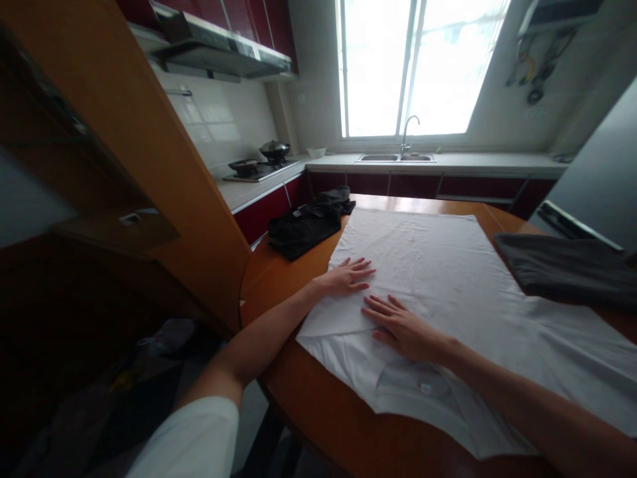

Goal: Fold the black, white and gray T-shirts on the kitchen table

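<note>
A white T-shirt (428,259) lies spread over a wooden table, its neckline with a small label towards me and its hem at the far side. My left hand (346,276) rests flat on the shirt's left part, fingers stretched out and pointing right. Just nearer and to the right, my right hand (401,326) presses on the fabric near the left sleeve and shoulder, its fingers apart. Neither hand grasps anything. Slight wrinkles run through the cloth near both hands, and the right sleeve reaches out towards the right edge of the view.
The round wooden table (271,295) has a dark garment (311,222) at its far left and a folded dark grey cloth (567,262) at the right. Beyond stand a counter with a sink (381,158) and a stove (261,171). A wooden partition (199,199) borders the left.
</note>
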A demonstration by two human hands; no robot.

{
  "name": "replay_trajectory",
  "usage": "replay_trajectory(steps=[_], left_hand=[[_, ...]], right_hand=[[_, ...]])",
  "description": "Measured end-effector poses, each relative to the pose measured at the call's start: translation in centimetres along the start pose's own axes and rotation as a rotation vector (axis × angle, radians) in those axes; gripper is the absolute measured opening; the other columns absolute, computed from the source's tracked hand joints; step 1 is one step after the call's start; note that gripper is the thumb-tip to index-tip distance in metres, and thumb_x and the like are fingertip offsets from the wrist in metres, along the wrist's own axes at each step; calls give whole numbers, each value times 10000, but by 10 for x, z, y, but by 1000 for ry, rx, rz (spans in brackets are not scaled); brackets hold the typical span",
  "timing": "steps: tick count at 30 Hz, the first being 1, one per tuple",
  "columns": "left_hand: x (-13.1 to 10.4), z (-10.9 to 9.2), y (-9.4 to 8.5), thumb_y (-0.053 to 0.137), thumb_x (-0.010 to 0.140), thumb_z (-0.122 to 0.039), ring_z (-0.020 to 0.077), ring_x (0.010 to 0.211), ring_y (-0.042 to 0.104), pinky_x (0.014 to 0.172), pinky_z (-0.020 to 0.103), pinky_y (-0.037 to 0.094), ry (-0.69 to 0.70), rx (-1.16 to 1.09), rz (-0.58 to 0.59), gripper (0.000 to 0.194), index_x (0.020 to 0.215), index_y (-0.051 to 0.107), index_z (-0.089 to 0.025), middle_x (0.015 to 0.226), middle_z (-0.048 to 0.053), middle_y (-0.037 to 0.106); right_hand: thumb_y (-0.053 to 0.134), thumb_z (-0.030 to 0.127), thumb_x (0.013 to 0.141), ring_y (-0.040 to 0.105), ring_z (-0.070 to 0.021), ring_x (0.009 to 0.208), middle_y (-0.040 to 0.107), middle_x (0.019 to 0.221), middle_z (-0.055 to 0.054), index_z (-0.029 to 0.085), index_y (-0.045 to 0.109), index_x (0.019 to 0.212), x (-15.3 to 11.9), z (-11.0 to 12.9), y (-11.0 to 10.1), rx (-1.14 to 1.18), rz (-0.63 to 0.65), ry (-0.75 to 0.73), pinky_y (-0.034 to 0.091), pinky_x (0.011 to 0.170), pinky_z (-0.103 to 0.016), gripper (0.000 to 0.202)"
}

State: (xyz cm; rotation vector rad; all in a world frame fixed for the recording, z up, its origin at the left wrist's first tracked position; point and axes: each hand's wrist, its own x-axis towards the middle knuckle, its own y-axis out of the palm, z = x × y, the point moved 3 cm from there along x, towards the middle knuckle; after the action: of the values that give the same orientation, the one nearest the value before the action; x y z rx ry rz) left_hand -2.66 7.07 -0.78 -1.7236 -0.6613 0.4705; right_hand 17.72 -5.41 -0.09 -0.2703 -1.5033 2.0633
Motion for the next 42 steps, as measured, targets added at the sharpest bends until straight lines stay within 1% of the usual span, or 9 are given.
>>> replay_trajectory(steps=[9,14,19,22,28,32,36,39,42], left_hand=[[1,-1,0,376,1047,-560,280,1572,83,1247,535,55,-79,28,46,592,1581,353,-304,1699,68,161],[2,2,-8,446,1044,-497,289,1566,130,1243,542,106,-10,-95,-59,583,1571,380,-256,1676,108,241],[0,22,-21,481,1042,-448,243,1524,291,1234,432,243,54,-234,-292,523,1492,510,-182,1560,144,466],[-2,33,-20,511,1032,-436,250,1504,337,1222,431,284,24,-253,-301,497,1448,560,-169,1522,152,513],[-4,36,-15,538,1025,-366,255,1483,378,1217,415,308,22,-254,-271,438,1402,606,-153,1478,146,561],[-2,41,-18,490,1041,-400,256,1470,400,1214,393,317,42,-265,-307,470,1381,614,-100,1458,169,575],[-7,54,-27,367,1070,-468,245,1421,474,1197,374,347,-29,-320,-393,530,1357,626,-105,1418,151,615],[-14,62,-35,320,1064,-536,245,1324,576,1150,364,411,-79,-360,-485,600,1340,632,-105,1373,153,649],[-17,60,-37,350,1038,-585,264,1281,611,1117,386,451,-93,-357,-524,638,1321,643,-93,1349,174,660]], right_hand=[[452,374,1041,247,-265,1536,342,1629,-136,189,442,1538,0,1,-1,-4,7,17,177,1250,-558,530],[445,353,1045,214,-263,1546,293,1651,-128,220,336,1591,1,7,-8,9,-9,-14,178,1247,-571,573],[428,396,1057,211,-259,1547,271,1661,-124,235,273,1613,23,38,-14,50,10,-131,193,1248,-554,600],[443,420,1050,222,-278,1543,291,1649,-152,203,279,1611,49,63,-3,70,87,-198,190,1243,-565,623],[397,583,1028,122,-293,1564,145,1682,-180,146,185,1629,86,101,30,81,200,-263,94,1249,-575,773],[380,629,1015,91,-296,1567,112,1686,-183,143,163,1633,88,105,37,73,239,-275,61,1249,-576,816],[370,631,1018,66,-280,1571,90,1688,-177,141,164,1632,86,103,34,78,263,-260,36,1250,-570,812],[377,631,1018,52,-263,1572,95,1688,-167,137,177,1629,82,107,26,109,281,-276,4,1251,-561,810],[376,613,1027,53,-250,1573,98,1691,-147,167,214,1624,71,112,8,147,255,-283,-17,1252,-551,763]])
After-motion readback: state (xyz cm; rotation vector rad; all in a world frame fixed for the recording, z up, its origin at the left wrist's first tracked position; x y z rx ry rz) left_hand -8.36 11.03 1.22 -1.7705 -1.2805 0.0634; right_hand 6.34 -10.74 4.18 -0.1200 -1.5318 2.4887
